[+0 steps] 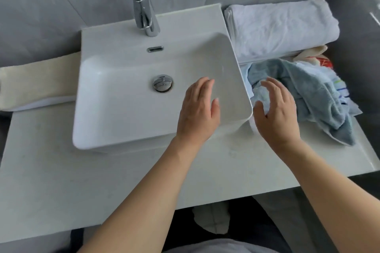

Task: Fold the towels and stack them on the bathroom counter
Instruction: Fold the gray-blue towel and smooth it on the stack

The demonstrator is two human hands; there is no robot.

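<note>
Blue terry towel [308, 92] lies crumpled on the bathroom counter [61, 170] right of the sink [123, 109], atop a striped cloth [341, 90] — soft, light and limp, probably best pinched at a corner or hem. Both hands hover with fingers relaxed, holding nothing: the left hand [198, 113] over the basin, the right hand [276, 111] above the heap. A folded white towel [281, 28] (behind) crowds the space; a beige towel [39, 84] lies left of the sink.

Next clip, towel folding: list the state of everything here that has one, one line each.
White towel: folded, on the counter.
Blue towel: crumpled, unfolded.
Beige towel: folded, left of the sink.
Faucet: no water running.
Left hand: open, empty.
Right hand: open, above the blue towel.
</note>
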